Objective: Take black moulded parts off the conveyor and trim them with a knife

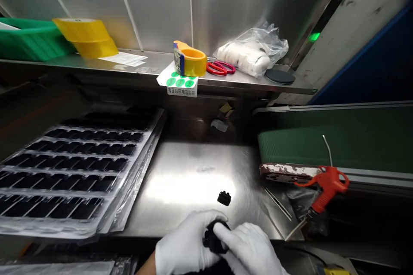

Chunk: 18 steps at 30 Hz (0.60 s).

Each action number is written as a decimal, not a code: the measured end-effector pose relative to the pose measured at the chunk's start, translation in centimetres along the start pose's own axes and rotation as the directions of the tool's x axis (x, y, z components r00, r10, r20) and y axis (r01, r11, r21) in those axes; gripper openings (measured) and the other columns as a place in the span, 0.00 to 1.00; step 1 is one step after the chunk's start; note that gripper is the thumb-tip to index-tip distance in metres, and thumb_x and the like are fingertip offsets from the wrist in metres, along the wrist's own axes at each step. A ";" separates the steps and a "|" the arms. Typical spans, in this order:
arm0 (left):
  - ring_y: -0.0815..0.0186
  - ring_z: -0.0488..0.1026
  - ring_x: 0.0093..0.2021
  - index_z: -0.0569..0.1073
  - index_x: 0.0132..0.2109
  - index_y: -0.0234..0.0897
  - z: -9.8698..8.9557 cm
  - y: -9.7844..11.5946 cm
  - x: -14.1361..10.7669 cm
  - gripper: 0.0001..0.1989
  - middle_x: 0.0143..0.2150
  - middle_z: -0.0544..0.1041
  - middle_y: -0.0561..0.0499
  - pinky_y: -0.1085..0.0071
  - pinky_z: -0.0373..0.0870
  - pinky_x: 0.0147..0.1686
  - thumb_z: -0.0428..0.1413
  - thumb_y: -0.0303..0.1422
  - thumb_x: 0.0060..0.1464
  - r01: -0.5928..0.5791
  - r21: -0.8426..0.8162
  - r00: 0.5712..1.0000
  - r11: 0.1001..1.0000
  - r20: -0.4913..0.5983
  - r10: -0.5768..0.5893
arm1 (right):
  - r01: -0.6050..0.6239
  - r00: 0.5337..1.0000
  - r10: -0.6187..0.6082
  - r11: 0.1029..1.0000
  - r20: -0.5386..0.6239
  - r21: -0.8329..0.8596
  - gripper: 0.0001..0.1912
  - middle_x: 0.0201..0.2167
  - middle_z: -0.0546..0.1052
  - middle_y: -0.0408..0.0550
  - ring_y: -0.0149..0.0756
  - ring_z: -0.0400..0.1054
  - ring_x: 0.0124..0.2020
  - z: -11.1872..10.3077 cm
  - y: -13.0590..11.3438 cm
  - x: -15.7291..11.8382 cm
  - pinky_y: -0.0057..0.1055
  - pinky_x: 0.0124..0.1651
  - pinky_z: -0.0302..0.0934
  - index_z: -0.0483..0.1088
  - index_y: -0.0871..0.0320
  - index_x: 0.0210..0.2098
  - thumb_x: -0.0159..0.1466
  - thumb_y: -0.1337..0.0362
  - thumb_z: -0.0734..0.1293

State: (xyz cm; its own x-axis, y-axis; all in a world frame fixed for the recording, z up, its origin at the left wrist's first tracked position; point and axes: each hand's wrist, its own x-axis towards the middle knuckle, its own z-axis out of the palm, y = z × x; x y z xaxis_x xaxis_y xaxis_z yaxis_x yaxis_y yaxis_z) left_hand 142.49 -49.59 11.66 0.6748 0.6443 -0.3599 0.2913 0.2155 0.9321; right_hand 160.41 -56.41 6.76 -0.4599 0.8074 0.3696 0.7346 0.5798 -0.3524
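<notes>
White-gloved left hand & right hand pinching black part near edge, fingers closed for grip; second part just beyond.

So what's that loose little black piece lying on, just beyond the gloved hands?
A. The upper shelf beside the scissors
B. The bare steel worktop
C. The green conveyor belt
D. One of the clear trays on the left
B. The small black piece lies by itself on the shiny steel worktop, just beyond the left hand and right hand, apart from the trays, belt and shelf.
</notes>
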 end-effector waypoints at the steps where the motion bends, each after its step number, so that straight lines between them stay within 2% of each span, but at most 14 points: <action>1: 0.58 0.76 0.41 0.77 0.42 0.39 0.6 0.2 0.1 0.13 0.38 0.79 0.52 0.69 0.70 0.41 0.61 0.29 0.46 0.002 0.098 0.999 0.995 0.032 -0.005 | 0.035 0.998 -0.032 0.998 0.053 -0.052 0.21 0.23 0.77 0.41 0.36 0.70 0.20 -0.2 0.0 -0.4 0.34 0.20 0.59 0.64 0.55 0.57 0.65 0.63 0.63; 3: 0.59 0.76 0.36 0.76 0.39 0.38 1.9 0.2 0.2 0.11 0.35 0.79 0.51 0.70 0.67 0.32 0.57 0.27 0.46 0.028 0.242 0.997 0.970 0.060 -0.044 | 0.077 0.993 -0.073 0.996 0.088 -0.040 0.16 0.23 0.77 0.43 0.37 0.70 0.20 -0.6 -0.1 -0.8 0.35 0.20 0.58 0.69 0.56 0.51 0.65 0.63 0.62; 4: 0.60 0.75 0.34 0.75 0.38 0.38 2.6 0.0 0.3 0.10 0.33 0.79 0.51 0.70 0.65 0.29 0.56 0.26 0.45 0.049 0.256 0.997 0.965 0.038 -0.061 | 0.062 0.995 -0.065 0.997 0.076 0.040 0.15 0.24 0.78 0.43 0.37 0.71 0.22 -0.8 -0.1 -1.0 0.34 0.22 0.60 0.71 0.55 0.50 0.64 0.62 0.62; 5: 0.61 0.75 0.33 0.74 0.36 0.37 3.3 -0.3 0.2 0.09 0.32 0.78 0.51 0.71 0.65 0.29 0.55 0.25 0.45 0.060 0.241 0.998 0.969 -0.003 -0.061 | 0.002 0.998 -0.009 0.990 0.054 0.141 0.15 0.26 0.80 0.43 0.36 0.73 0.24 -1.0 0.2 -1.2 0.34 0.26 0.64 0.73 0.53 0.48 0.64 0.61 0.62; 6: 0.62 0.74 0.33 0.73 0.35 0.37 3.9 -0.6 0.1 0.07 0.32 0.78 0.51 0.70 0.66 0.30 0.55 0.25 0.46 0.056 0.208 0.997 0.977 -0.061 -0.044 | -0.111 0.994 0.105 0.967 0.040 0.231 0.14 0.29 0.81 0.43 0.36 0.74 0.28 -1.1 1.0 -1.5 0.33 0.31 0.67 0.74 0.51 0.47 0.64 0.59 0.62; 7: 0.62 0.74 0.34 0.72 0.35 0.37 4.5 -0.9 -0.3 0.05 0.33 0.77 0.51 0.70 0.68 0.33 0.55 0.26 0.48 0.035 0.164 0.992 0.986 -0.123 -0.015 | -0.266 0.963 0.266 0.921 0.040 0.286 0.14 0.33 0.82 0.43 0.36 0.75 0.32 -1.2 2.1 -2.0 0.33 0.37 0.69 0.75 0.50 0.46 0.65 0.57 0.62; 8: 0.63 0.74 0.36 0.72 0.36 0.36 5.2 -1.1 -0.8 0.03 0.34 0.77 0.51 0.70 0.69 0.37 0.55 0.27 0.51 0.005 0.109 0.984 0.994 -0.179 0.015 | -0.433 0.897 0.441 0.851 0.045 0.298 0.15 0.37 0.82 0.45 0.37 0.76 0.37 -1.1 3.8 -2.6 0.34 0.43 0.70 0.76 0.50 0.46 0.65 0.57 0.60; 10: 0.62 0.75 0.38 0.71 0.37 0.36 6.5 -1.2 -2.3 0.03 0.36 0.78 0.50 0.68 0.70 0.43 0.56 0.29 0.53 -0.047 -0.007 0.965 0.999 -0.259 0.044 | -0.699 0.705 0.708 0.690 0.023 0.190 0.20 0.47 0.79 0.54 0.43 0.73 0.48 -0.6 7.9 -4.3 0.40 0.52 0.68 0.73 0.56 0.51 0.67 0.62 0.56; 11: 0.62 0.76 0.40 0.71 0.38 0.36 7.2 -1.0 -3.2 0.04 0.38 0.79 0.49 0.67 0.70 0.45 0.57 0.28 0.52 -0.074 -0.048 0.955 0.996 -0.289 0.057 | -0.781 0.618 0.786 0.613 0.005 0.122 0.22 0.52 0.76 0.60 0.48 0.70 0.53 -0.1 10.2 -5.3 0.46 0.57 0.64 0.69 0.61 0.56 0.65 0.64 0.55; 12: 0.61 0.77 0.42 0.72 0.38 0.36 8.0 -0.7 -4.1 0.06 0.39 0.79 0.48 0.67 0.70 0.48 0.57 0.26 0.51 -0.103 -0.067 0.943 0.992 -0.323 0.076 | -0.835 0.549 0.835 0.548 0.015 0.044 0.25 0.54 0.73 0.65 0.55 0.67 0.56 0.5 12.3 -6.3 0.51 0.60 0.60 0.67 0.65 0.58 0.63 0.65 0.59; 14: 0.60 0.77 0.44 0.72 0.39 0.36 9.7 0.3 -5.9 0.09 0.40 0.80 0.48 0.65 0.68 0.52 0.57 0.23 0.48 -0.132 -0.047 0.908 0.990 -0.406 0.102 | -0.912 0.394 0.918 0.398 0.051 -0.102 0.26 0.51 0.72 0.74 0.65 0.66 0.55 1.7 15.7 -8.1 0.62 0.55 0.59 0.65 0.72 0.58 0.63 0.63 0.60; 16: 0.60 0.77 0.41 0.73 0.37 0.38 11.4 1.3 -7.4 0.10 0.37 0.80 0.49 0.64 0.68 0.52 0.56 0.22 0.46 -0.105 -0.023 0.863 0.994 -0.498 0.080 | -0.931 0.288 0.951 0.305 0.110 -0.198 0.24 0.49 0.73 0.70 0.61 0.68 0.53 2.5 17.8 -9.5 0.59 0.52 0.62 0.65 0.69 0.57 0.64 0.63 0.62; 18: 0.61 0.77 0.39 0.72 0.36 0.39 12.8 2.2 -8.5 0.12 0.35 0.79 0.50 0.65 0.70 0.47 0.55 0.21 0.44 -0.071 -0.071 0.827 0.995 -0.562 0.019 | -0.931 0.243 0.955 0.278 0.168 -0.237 0.21 0.48 0.74 0.63 0.53 0.70 0.51 2.8 18.9 -10.4 0.53 0.51 0.65 0.67 0.64 0.54 0.64 0.61 0.62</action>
State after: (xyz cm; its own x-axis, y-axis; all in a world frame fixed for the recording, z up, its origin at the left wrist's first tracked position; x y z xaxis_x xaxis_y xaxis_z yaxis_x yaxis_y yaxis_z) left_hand 146.10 -64.01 16.27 0.1821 0.9495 -0.2557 0.1935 0.2204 0.9560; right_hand 177.74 -53.56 -6.13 0.5065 0.7684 -0.3911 0.7507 -0.6161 -0.2385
